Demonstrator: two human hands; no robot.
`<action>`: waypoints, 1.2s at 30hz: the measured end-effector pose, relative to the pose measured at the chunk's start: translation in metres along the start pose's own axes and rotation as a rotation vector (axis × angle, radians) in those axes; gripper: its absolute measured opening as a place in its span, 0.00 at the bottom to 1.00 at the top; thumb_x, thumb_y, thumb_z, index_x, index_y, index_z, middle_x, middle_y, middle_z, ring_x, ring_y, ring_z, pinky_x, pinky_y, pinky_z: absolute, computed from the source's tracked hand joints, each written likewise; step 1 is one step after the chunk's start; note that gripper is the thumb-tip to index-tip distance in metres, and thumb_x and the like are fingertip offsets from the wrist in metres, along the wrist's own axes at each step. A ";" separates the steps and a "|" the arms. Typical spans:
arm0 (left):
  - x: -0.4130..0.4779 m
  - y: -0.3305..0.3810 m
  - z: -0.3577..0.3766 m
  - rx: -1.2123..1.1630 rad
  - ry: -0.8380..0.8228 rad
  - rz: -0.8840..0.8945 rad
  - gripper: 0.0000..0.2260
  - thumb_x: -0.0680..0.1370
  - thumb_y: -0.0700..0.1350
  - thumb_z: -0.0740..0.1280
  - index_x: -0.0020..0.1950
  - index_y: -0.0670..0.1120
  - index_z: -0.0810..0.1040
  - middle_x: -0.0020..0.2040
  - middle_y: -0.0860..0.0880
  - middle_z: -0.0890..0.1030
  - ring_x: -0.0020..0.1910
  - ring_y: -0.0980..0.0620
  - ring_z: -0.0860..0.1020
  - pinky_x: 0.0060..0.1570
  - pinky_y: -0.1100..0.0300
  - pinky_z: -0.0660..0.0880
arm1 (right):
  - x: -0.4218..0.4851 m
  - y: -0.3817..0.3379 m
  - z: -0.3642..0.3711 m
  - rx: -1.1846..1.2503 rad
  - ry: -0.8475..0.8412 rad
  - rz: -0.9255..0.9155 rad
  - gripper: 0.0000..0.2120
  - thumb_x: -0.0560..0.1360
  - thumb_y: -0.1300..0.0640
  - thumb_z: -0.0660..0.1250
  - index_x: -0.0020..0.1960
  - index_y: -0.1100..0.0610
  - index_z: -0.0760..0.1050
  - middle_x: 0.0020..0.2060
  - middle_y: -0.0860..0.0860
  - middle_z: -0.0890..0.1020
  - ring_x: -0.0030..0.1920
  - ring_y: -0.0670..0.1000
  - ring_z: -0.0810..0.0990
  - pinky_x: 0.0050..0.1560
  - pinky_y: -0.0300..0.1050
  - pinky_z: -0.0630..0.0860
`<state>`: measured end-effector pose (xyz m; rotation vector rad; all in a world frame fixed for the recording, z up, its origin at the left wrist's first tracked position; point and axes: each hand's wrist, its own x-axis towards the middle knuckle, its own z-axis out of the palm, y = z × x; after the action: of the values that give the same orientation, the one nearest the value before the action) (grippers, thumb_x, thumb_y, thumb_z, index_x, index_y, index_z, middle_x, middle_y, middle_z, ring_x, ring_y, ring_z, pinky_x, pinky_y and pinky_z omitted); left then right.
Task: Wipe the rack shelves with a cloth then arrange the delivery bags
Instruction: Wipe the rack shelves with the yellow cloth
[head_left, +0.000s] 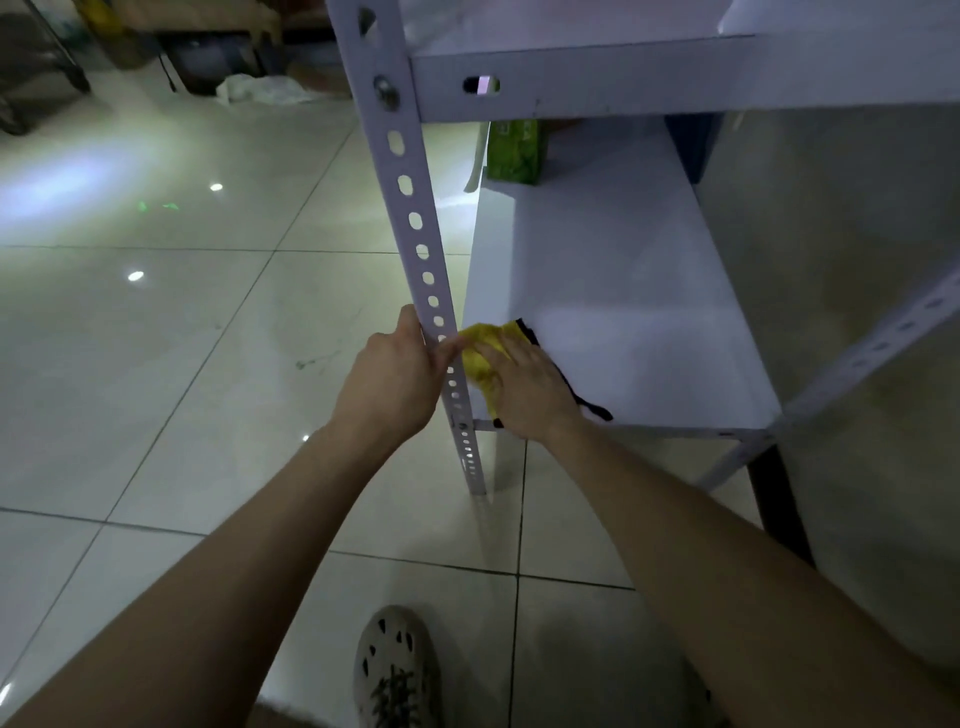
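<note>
Nearest us, our pale perforated shoe (397, 670) is standing on the glossy tiled floor (156, 364), and both our bare forearms are reaching forward over it. Our left hand (395, 374) is gripping the slotted white upright (410, 208) at the rack's near left corner, thumb on its left side and fingers curling round its right. Just to the right, our right hand (524, 387) is lying flat with straight fingers, pressing a yellow cloth (480, 348) onto the near left corner of the lower shelf (623, 312). A black edging of the cloth is showing along the hand's right side and trailing toward the shelf's near edge. At the far end of that shelf a green package (514, 153) is standing upright; in this dim light we are unable to tell whether it is a bag or a box. An upper shelf (571, 83) is crossing above it, bolted to the upright. Far off on the left, something white and crumpled (260, 89) is lying on the floor near dark clutter
</note>
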<state>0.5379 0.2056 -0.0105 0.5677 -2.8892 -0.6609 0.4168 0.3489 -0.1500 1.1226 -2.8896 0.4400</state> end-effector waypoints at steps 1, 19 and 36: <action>-0.003 0.001 0.003 0.115 -0.037 -0.036 0.26 0.85 0.66 0.56 0.62 0.44 0.76 0.50 0.40 0.83 0.47 0.36 0.81 0.42 0.49 0.75 | -0.009 0.005 -0.003 0.026 -0.010 0.009 0.31 0.83 0.55 0.61 0.84 0.49 0.56 0.82 0.51 0.61 0.82 0.54 0.58 0.80 0.50 0.57; 0.014 0.067 0.090 0.499 -0.263 0.488 0.31 0.80 0.52 0.75 0.81 0.52 0.68 0.74 0.47 0.77 0.69 0.44 0.77 0.66 0.48 0.77 | -0.082 0.176 -0.060 0.126 0.092 0.564 0.33 0.82 0.55 0.62 0.85 0.52 0.56 0.83 0.58 0.57 0.82 0.60 0.56 0.81 0.53 0.52; 0.029 0.030 0.121 0.535 -0.187 0.631 0.27 0.79 0.41 0.72 0.76 0.54 0.72 0.71 0.48 0.78 0.62 0.45 0.80 0.64 0.48 0.76 | 0.111 0.187 -0.044 0.096 -0.034 0.292 0.28 0.86 0.51 0.53 0.85 0.51 0.53 0.83 0.57 0.57 0.83 0.60 0.54 0.82 0.54 0.50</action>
<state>0.4769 0.2675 -0.1043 -0.3967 -3.1369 0.1607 0.2060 0.4186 -0.1430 0.7224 -3.1028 0.5755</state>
